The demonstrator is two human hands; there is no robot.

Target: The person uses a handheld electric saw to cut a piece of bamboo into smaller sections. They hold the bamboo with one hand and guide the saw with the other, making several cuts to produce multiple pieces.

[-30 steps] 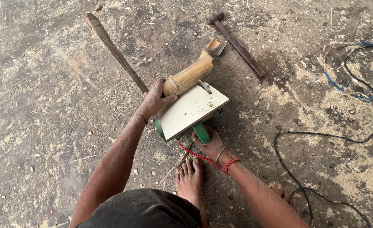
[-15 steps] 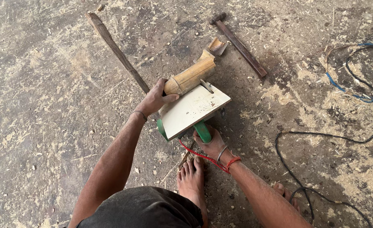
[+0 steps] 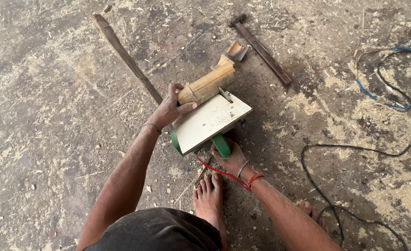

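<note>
A person crouched on a sawdust-strewn concrete floor (image 3: 52,116) feeds a short length of split bamboo (image 3: 207,83) across the pale flat plate of an upturned power saw (image 3: 212,120). The left hand (image 3: 170,109) is clamped around the near end of the bamboo, thumb lying over the plate's edge, while the right hand (image 3: 233,155) is closed on the saw's green handle (image 3: 221,145) beneath the plate, steadying the tool against the floor beside a bare foot (image 3: 210,197).

Compared with a second ago, little has shifted: the bamboo sits at much the same angle, its far end jutting past the plate toward a small offcut (image 3: 237,50), and both hands keep their grips. The piece seems to have crept only slightly along the slot, though the blade itself is too small to make out, so whether it is cutting cannot be told. By that reading, the cut is under way but far from through.

A long stick (image 3: 126,58) lies to the left, a hammer (image 3: 261,46) beyond the saw, and black and blue cables (image 3: 391,93) loop off to the right.
</note>
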